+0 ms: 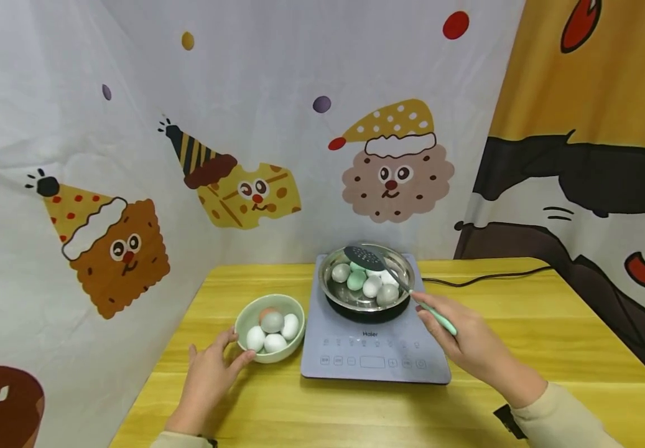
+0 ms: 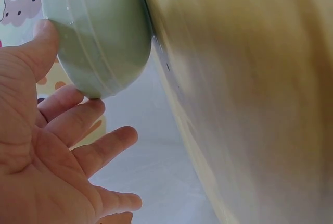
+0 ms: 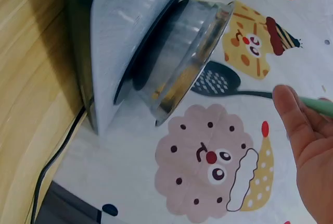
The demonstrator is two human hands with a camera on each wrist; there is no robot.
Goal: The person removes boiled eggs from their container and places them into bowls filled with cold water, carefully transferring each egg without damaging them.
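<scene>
My left hand (image 1: 210, 375) touches the left side of a pale green bowl (image 1: 298, 341) with its thumb and fingertips; in the left wrist view the hand (image 2: 57, 140) has its fingers spread beside the bowl (image 2: 104, 36). Several eggs, white, grey and one brown, lie in that bowl. My right hand (image 1: 470, 339) grips the green handle of a black slotted spoon (image 1: 364, 257), whose head is over the steel pan (image 1: 406, 264). White, grey and green eggs lie in the pan. The right wrist view shows the hand (image 3: 312, 146) on the handle and the spoon head (image 3: 216, 79) by the pan's rim.
The pan stands on a flat Haier cooktop (image 1: 375, 370), right of the bowl. A black cable (image 1: 468, 283) runs from behind it to the right over the wooden table (image 1: 277, 417). A cloth with cartoon figures (image 1: 300, 56) hangs behind and at the left.
</scene>
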